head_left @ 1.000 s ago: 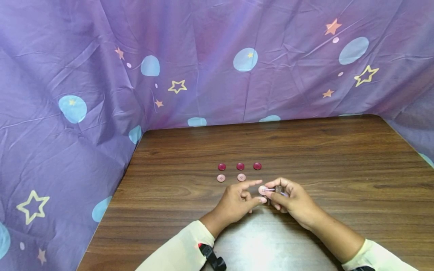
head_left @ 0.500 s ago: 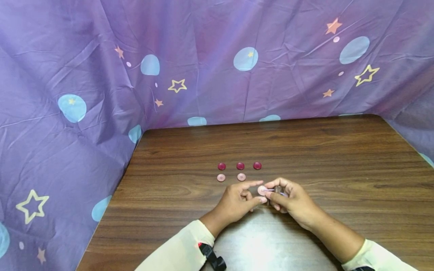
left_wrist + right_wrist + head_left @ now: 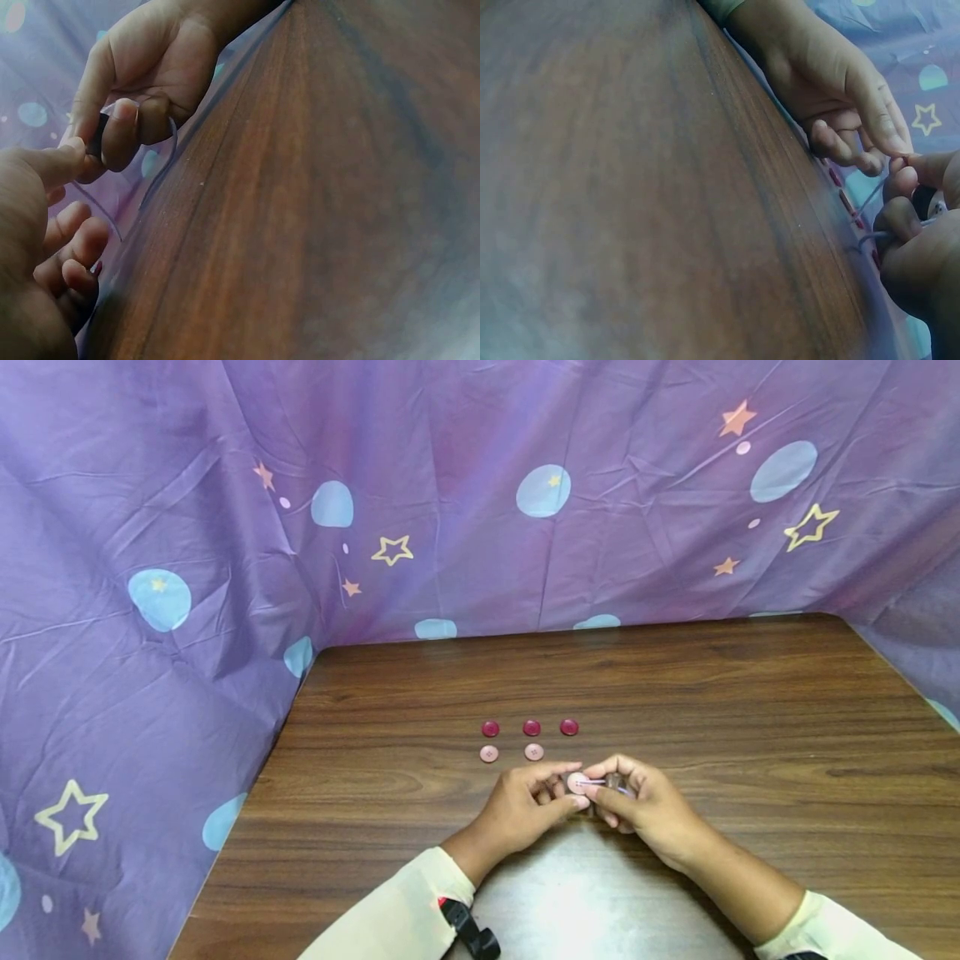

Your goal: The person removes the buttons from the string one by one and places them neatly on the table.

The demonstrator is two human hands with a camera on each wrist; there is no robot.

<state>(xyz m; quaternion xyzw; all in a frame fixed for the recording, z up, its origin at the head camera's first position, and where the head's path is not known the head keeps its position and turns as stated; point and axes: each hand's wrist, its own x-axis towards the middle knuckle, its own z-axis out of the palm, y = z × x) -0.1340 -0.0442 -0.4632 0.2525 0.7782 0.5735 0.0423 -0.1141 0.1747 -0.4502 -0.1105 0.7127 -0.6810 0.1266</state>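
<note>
A pale pink button (image 3: 576, 784) is held between the two hands, to the near right of the other buttons and facing the head camera. The left hand (image 3: 527, 800) grips its left side, index finger at the far rim and thumb at the near rim; the right hand (image 3: 633, 792) pinches its right edge. Holding it by the rim seems meant to leave the middle free, since a purple string (image 3: 597, 782) crosses the face from about the holes toward the right hand (whether it goes through one is too small to tell). The right wrist view shows a small black thing (image 3: 924, 201) by the right hand's curled fingers, probably tucked there so thumb and forefinger can deal with the button; what it is, I cannot tell.

On the brown table (image 3: 390, 693), beyond the hands, three dark red buttons (image 3: 532, 727) form the far row and two pink buttons (image 3: 534, 752) the near row, lying flat and apart, presumably sorted by colour so each is easy to pick up. A purple cloth (image 3: 465, 427) with stars hangs behind, likely as a plain-purpose backdrop.
</note>
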